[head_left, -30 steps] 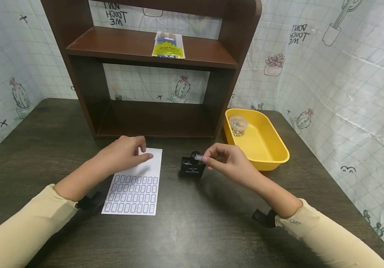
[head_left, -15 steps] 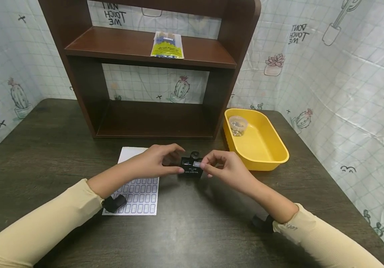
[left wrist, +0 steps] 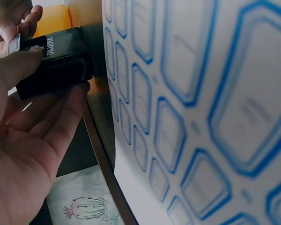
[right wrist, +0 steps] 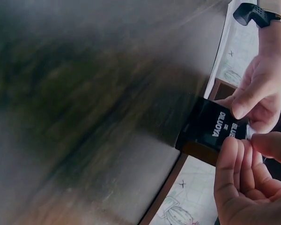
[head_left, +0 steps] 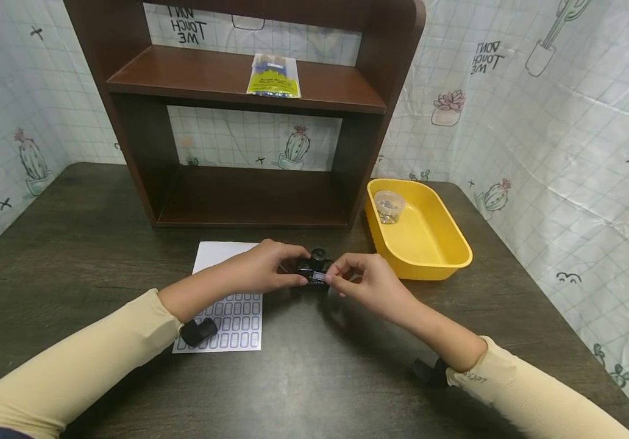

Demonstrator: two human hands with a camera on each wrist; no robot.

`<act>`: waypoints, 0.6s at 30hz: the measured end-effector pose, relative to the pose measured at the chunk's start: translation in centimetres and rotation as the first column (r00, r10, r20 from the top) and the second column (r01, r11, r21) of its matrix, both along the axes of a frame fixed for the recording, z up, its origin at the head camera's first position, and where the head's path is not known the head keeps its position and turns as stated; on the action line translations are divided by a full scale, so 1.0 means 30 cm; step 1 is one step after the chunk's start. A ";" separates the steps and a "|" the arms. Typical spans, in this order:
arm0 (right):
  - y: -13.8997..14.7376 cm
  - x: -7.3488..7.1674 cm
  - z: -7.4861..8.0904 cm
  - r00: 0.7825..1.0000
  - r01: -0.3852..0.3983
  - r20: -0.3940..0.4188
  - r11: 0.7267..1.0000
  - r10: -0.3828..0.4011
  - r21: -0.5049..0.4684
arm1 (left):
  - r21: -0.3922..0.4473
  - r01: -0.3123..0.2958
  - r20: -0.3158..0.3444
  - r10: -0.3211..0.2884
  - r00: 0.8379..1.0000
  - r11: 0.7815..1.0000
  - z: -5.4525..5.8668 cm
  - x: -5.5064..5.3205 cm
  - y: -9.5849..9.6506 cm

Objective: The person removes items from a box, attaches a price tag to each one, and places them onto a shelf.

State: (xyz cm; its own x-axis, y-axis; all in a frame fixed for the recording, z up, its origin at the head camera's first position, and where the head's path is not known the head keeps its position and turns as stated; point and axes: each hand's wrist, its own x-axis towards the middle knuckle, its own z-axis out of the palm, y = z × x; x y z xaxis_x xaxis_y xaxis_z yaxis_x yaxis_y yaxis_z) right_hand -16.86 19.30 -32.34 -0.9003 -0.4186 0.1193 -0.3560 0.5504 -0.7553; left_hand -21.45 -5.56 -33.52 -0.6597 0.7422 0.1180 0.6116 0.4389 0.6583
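Observation:
A black perfume bottle (head_left: 305, 266) with a round cap and white lettering stands on the table. My left hand (head_left: 265, 268) grips its left side; in the left wrist view the thumb lies on the lettered front and the fingers reach round behind the bottle (left wrist: 61, 70). Between thumb and fingertips my right hand (head_left: 366, 281) pinches a small white sticker (head_left: 319, 276) with a dark border, held right at the front of the bottle and overlapping part of its lettering. Under my left forearm lies a white sheet of blue-bordered stickers (head_left: 240, 323), partly hidden.
A dark brown shelf unit (head_left: 254, 222) stands behind, with a yellow-green packet (head_left: 274, 76) on its upper board. To the right sits a yellow tray (head_left: 440, 244) holding a small clear tub (head_left: 389, 206) of small pieces.
My left hand has moved right from the sticker sheet to the bottle and taken hold of it. My right hand has lowered the sticker from near the cap to the bottle's lettered front.

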 end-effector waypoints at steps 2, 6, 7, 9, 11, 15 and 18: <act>-0.006 0.004 -0.001 1.000 0.008 -0.005 1.000 -0.008 0.023 | -0.015 0.001 -0.011 -0.001 1.000 1.000 0.003 0.000 0.001; -0.017 0.012 -0.004 1.000 0.027 -0.015 0.996 -0.026 0.084 | -0.035 0.005 -0.023 -0.006 1.000 0.999 0.004 -0.003 0.003; -0.020 0.014 -0.004 0.999 0.031 -0.017 0.995 -0.030 0.095 | -0.036 0.008 -0.024 -0.009 1.000 0.999 0.003 -0.004 0.004; -0.024 0.014 -0.004 0.999 0.038 -0.021 0.993 -0.036 0.110 | -0.032 0.013 -0.020 -0.014 1.000 0.999 0.001 -0.006 0.005; -0.027 0.013 -0.006 0.999 0.041 -0.024 0.992 -0.038 0.116 | -0.025 0.016 -0.015 -0.016 1.000 1.000 0.000 -0.007 0.007; -0.031 0.009 -0.009 0.999 0.037 -0.023 0.992 -0.034 0.121 | -0.004 0.018 -0.017 -0.018 1.000 1.000 -0.003 -0.012 0.015; -0.034 0.009 -0.010 0.999 0.034 -0.029 0.992 -0.031 0.125 | -0.005 0.012 -0.032 -0.012 0.999 1.000 0.000 -0.018 0.025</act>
State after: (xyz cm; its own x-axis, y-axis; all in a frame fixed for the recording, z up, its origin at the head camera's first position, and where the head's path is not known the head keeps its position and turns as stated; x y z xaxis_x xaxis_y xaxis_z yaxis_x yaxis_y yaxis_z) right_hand -16.59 18.28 -32.65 -0.9110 -0.4021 0.0918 -0.3552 0.6518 -0.6701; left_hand -21.99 -4.82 -33.52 -0.6468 0.7506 0.1352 0.6374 0.4346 0.6362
